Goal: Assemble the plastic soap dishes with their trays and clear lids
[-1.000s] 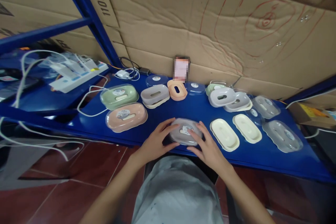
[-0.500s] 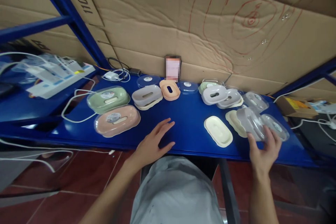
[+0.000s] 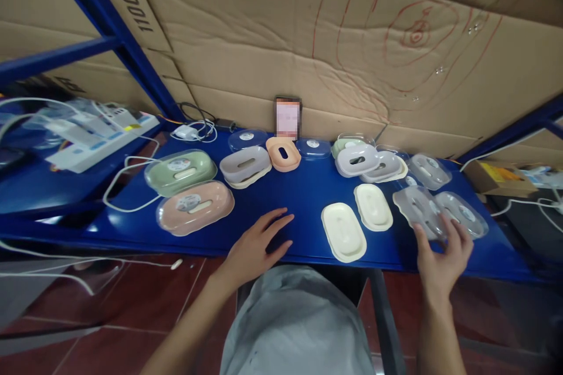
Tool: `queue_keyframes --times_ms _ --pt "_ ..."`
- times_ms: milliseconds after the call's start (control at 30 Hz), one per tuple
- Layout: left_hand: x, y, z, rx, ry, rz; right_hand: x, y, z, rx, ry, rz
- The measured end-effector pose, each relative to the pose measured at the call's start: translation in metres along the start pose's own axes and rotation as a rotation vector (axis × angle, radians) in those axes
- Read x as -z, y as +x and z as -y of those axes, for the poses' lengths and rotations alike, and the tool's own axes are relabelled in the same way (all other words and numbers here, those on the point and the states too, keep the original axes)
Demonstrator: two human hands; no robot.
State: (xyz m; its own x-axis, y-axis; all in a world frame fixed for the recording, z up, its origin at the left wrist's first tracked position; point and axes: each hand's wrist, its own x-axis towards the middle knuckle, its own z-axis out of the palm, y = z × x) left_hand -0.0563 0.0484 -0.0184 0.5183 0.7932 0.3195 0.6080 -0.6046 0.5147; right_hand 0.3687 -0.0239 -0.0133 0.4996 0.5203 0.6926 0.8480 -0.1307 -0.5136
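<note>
My right hand (image 3: 444,252) grips a grey soap dish (image 3: 413,206) with a clear lid at the right of the blue table, thumb on its near edge and fingers over its right side. Another grey dish with a clear lid (image 3: 464,217) lies just beyond those fingers. Left of the gripped dish are two cream oval trays, one nearer the front edge (image 3: 343,233) and one behind it (image 3: 373,208). My left hand (image 3: 257,243) hovers or rests near the table's front middle, fingers spread, holding nothing.
Lidded green (image 3: 182,173) and pink (image 3: 196,208) dishes lie at the left. A grey dish (image 3: 240,165) on a cream tray and an orange piece (image 3: 284,154) stand before a phone (image 3: 288,117). More grey dishes (image 3: 357,160) sit back right. Cables and a power strip (image 3: 88,146) lie left.
The grey dish in my right hand has come down from a tilt to lie flatter on the table. Both cream trays now lie further left, apart from it. My left hand has barely moved.
</note>
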Motion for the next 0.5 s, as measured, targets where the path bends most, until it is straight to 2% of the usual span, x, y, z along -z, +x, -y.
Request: queue_keyframes --times_ms 100,200,300,367,500 --pt "-0.003 0.0 0.0 -0.032 0.035 -0.01 0.017 -0.011 -0.016 0.005 -0.083 -0.049" --pt "-0.004 0.001 0.0 -0.057 0.069 -0.024 0.025 -0.021 -0.024 -0.008 -0.152 -0.002" --pt "-0.004 0.001 0.0 -0.08 0.095 -0.03 0.025 -0.024 -0.021 -0.011 -0.266 0.037" --pt "-0.004 0.001 -0.002 -0.098 0.11 -0.025 0.02 -0.023 -0.012 0.076 -0.271 0.068" --pt "-0.009 0.005 -0.019 -0.219 0.118 0.009 -0.003 -0.022 0.021 0.322 -0.099 0.347"
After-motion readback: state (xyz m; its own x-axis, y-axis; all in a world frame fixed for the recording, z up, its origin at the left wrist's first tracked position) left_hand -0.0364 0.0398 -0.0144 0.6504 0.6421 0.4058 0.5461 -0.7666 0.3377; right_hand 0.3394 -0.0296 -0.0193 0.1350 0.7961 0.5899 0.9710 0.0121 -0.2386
